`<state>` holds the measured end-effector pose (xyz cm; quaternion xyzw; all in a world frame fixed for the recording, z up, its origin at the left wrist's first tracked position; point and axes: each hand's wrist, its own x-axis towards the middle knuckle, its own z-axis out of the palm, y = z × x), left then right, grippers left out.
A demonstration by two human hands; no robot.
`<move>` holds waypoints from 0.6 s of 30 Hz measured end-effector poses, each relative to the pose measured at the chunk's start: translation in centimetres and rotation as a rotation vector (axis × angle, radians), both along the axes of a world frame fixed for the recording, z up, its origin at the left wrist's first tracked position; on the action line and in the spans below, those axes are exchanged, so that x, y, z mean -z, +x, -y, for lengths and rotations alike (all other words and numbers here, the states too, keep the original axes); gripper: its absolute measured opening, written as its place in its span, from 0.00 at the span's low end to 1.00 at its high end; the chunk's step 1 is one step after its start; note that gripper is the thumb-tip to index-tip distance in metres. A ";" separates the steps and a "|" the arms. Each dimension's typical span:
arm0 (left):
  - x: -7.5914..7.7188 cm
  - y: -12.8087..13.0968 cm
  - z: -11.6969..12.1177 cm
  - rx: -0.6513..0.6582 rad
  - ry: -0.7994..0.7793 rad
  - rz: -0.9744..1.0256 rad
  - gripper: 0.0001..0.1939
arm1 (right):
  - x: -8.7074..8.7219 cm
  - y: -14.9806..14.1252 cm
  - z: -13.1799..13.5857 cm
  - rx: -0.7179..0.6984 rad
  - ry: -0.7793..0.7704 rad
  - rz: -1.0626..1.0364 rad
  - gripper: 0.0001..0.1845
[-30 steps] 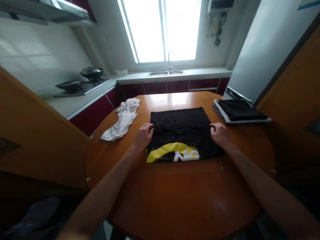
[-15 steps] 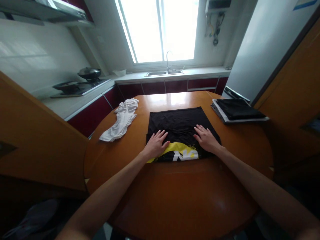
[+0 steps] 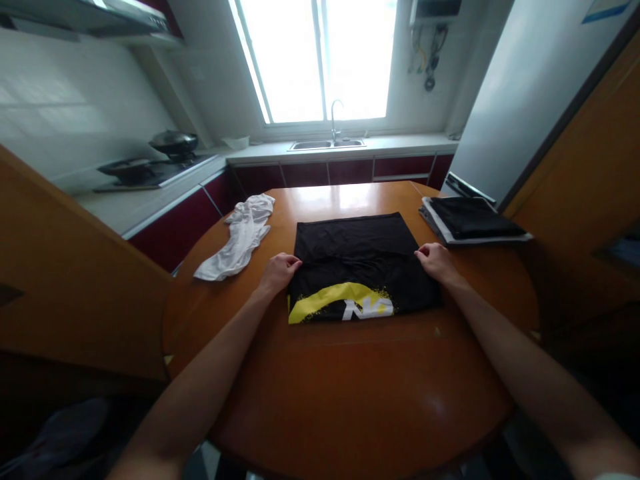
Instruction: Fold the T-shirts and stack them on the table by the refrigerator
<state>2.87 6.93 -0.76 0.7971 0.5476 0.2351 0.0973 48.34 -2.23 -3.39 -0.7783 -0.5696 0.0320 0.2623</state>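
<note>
The left hand and right hand have moved outward, from lying flat on the folded black cloth with yellow-and-white print, to its side edges.
Each pinches its edge; the cloth lies between them on a glossy, rounded orange-brown wooden table. A crumpled white cloth lies beyond the left hand, a stack of folded black, white and grey cloth beyond the right. Farther ahead of both, a white countertop with a steel double sink runs under a bright window.
</note>
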 end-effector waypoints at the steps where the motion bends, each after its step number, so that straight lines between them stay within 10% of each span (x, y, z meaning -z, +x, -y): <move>1: 0.1 0.1 0.0 0.003 -0.005 0.006 0.13 | 0.0 0.0 0.0 -0.006 -0.006 -0.001 0.10; 18: 0.9 0.7 0.2 -0.050 -0.015 -0.088 0.10 | 0.0 -0.4 -0.1 -0.008 0.062 0.052 0.11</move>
